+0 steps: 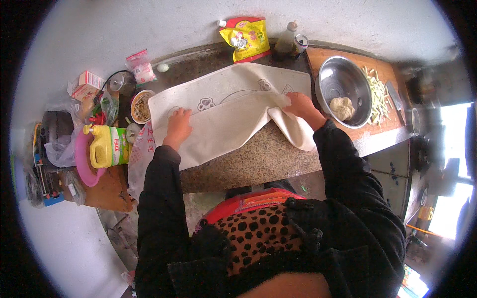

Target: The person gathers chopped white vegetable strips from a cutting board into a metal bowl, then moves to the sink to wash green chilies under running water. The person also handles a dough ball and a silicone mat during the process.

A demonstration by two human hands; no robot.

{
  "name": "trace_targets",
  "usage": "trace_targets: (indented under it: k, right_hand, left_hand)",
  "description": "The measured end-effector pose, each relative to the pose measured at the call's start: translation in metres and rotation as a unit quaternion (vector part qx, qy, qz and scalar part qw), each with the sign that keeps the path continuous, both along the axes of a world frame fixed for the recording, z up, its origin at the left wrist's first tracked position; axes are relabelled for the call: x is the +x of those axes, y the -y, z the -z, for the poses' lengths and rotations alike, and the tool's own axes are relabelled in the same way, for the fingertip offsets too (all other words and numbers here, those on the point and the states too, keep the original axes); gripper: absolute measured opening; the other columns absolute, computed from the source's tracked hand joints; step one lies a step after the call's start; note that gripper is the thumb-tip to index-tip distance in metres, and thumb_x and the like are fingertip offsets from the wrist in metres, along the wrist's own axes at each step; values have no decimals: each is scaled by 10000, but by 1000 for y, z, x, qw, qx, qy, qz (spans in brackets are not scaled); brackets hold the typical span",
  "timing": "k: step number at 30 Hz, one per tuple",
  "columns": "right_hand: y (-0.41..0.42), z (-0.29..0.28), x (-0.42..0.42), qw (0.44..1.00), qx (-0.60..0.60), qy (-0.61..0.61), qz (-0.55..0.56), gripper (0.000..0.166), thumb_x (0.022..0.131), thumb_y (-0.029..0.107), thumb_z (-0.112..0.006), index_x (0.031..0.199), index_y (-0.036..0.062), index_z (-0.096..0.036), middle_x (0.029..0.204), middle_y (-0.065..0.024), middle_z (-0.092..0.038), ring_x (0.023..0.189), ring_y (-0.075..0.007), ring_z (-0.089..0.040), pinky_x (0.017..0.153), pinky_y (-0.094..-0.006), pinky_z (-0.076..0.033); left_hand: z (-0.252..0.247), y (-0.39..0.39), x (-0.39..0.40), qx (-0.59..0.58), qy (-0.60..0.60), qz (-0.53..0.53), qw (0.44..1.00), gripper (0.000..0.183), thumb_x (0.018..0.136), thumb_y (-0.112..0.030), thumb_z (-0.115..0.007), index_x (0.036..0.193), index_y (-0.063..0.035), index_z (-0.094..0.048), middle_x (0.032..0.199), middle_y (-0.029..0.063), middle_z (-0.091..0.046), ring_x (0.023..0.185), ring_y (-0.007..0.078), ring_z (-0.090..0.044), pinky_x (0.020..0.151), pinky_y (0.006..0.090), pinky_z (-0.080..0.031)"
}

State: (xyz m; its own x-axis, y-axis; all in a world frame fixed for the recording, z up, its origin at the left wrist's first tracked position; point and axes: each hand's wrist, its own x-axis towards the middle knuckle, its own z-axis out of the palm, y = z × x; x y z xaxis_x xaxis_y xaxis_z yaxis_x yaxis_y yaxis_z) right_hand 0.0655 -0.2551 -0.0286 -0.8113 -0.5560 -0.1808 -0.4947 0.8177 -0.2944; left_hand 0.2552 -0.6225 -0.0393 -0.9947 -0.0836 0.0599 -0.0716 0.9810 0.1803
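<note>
A cream-coloured mat printed with paw marks lies partly folded over itself on the speckled stone counter. On its left part rests my left hand, with the fingertips at the edge of the folded layer; whether they pinch it is not clear. My right hand grips the mat near its right end, where the cloth bunches and hangs in a loose fold. Right of that hand stands a steel bowl holding a lump of dough.
The bowl shares a wooden board with cut pale-green strips and a knife. A yellow pouch, a bottle and a can line the wall. Leftward are a filled bowl, an egg and a yellow jug.
</note>
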Motion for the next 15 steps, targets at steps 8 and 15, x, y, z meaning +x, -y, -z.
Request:
trace_targets:
  k: [8,15]
  right_hand:
    - [-22,-59,36,974,-130,-119,-140,59,642,29,-518,690,54,-494,755,-113,-521,722,-324,-539,599,-420,-437]
    - [-80,-50,109,968,-63,168,-175,227,627,7,-509,822,116,-552,711,-130,-561,718,-336,-572,611,-415,-452]
  left_hand:
    - [-33,10,11,104,166,51,979,264,646,-21,-489,906,-11,-532,962,159,-540,908,345,-503,745,412,-416]
    - [-30,3,118,241,308,122,912,205,612,9,-470,810,-27,-509,931,143,-506,875,345,-489,713,416,-405]
